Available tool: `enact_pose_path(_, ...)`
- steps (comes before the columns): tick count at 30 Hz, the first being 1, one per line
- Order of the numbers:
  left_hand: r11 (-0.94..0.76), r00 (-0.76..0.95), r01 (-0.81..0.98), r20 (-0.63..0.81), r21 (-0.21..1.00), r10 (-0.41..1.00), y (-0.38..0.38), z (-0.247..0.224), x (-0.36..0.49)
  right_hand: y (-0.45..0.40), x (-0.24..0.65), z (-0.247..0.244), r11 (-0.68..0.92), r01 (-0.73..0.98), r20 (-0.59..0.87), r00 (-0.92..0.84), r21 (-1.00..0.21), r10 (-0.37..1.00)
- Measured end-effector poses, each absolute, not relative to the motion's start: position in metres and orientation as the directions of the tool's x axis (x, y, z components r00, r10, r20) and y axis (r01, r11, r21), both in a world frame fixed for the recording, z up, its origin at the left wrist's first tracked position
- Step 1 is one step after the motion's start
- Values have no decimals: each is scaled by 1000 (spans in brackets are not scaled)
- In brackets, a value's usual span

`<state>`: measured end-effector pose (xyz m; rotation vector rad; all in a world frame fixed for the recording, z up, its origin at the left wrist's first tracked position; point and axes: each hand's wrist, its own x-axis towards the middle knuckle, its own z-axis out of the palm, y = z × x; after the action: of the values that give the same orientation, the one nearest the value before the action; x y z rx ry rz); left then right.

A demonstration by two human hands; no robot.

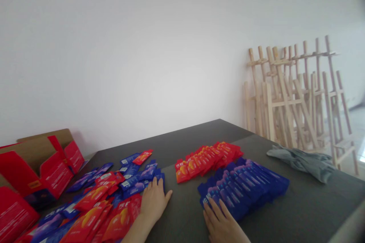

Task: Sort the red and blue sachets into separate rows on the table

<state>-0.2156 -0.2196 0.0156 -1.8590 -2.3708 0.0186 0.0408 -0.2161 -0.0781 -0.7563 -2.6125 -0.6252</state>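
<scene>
My left hand (155, 199) lies on the right edge of a loose pile of blue packets (134, 176) and red packets (94, 197), fingers spread over blue ones. My right hand (218, 220) rests flat, fingertips on the near left end of an overlapping row of blue packets (245, 186). Neither hand visibly grips anything. Behind the blue row, a fanned row of red packets (207, 159) lies on the dark table (182, 212).
Open red cardboard boxes (54, 171) stand at the left. A crumpled grey cloth (303, 163) lies near the table's right edge. Wooden easels (285, 102) lean by the white wall beyond the table.
</scene>
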Motion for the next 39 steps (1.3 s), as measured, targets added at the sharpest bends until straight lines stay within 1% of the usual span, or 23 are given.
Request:
enact_pose_path(4,195,-193,977,39,-86,980,-223,17,-205,-214,33,-89,732,618,476,-756,289,450)
enact_pose_path(7,159,-159,985,1,-73,987,-230,22,-198,-216,29,-79,735,621,457,-756,273,469)
enact_pose_path(8,157,-158,986,-7,-56,987,-232,25,-197,-217,28,-72,747,609,443,-766,267,466)
enact_pose_path(9,160,-160,987,-5,-14,987,-235,27,-198,-218,26,-65,765,590,426,-780,258,458)
enact_pose_path(10,166,-167,984,4,58,986,-237,28,-200,-219,24,-58,783,573,410,-792,244,452)
enact_pose_path(11,175,-180,971,18,163,983,-240,29,-202,-221,20,-51,800,556,395,-803,224,447)
enact_pose_path(13,187,-224,878,32,440,974,-244,27,-208,-225,9,-40,834,527,373,-816,166,442)
enact_pose_path(15,186,-260,675,-5,714,966,-248,18,-213,-229,-7,-33,856,508,374,-816,98,441)
enact_pose_path(16,179,-267,544,-34,820,963,-251,10,-214,-231,-16,-31,865,496,383,-814,68,437)
enact_pose_path(17,166,-269,408,-56,898,961,-254,0,-215,-234,-25,-30,873,486,399,-810,46,430)
enact_pose_path(18,149,-273,285,-69,947,960,-257,-10,-214,-236,-34,-31,875,482,421,-800,29,427)
enact_pose_path(19,132,-281,193,-75,972,957,-261,-21,-213,-238,-42,-34,878,479,442,-792,19,422)
enact_pose_path(20,120,-289,141,-75,983,954,-265,-31,-212,-239,-49,-38,880,475,456,-787,17,416)
enact_pose_path(21,123,-290,133,-80,984,954,-269,-39,-211,-240,-54,-44,880,474,467,-783,21,411)
enact_pose_path(23,148,-267,201,-91,968,959,-278,-48,-210,-240,-61,-57,872,488,494,-769,44,406)
enact_pose_path(25,172,-245,292,-100,941,964,-285,-44,-211,-238,-61,-70,858,508,549,-740,78,388)
enact_pose_path(26,184,-251,300,-109,936,962,-287,-39,-212,-237,-59,-75,854,510,583,-725,98,366)
enact_pose_path(28,220,-282,218,-155,951,947,-286,-26,-213,-235,-53,-79,856,495,650,-701,145,295)
enact_pose_path(31,300,-321,-9,-287,954,902,-276,-8,-214,-234,-42,-74,854,468,721,-670,225,177)
enact_pose_path(33,318,-308,-69,-323,946,895,-267,-3,-215,-235,-36,-66,849,456,745,-657,268,117)
enact_pose_path(35,304,-268,-21,-298,952,916,-259,-2,-217,-236,-31,-57,848,437,757,-650,301,66)
enact_pose_path(37,270,-226,118,-239,956,944,-255,-5,-220,-237,-27,-51,852,412,769,-639,323,18)
enact_pose_path(39,232,-208,293,-175,928,962,-254,-8,-221,-237,-24,-50,858,394,790,-613,331,-23)
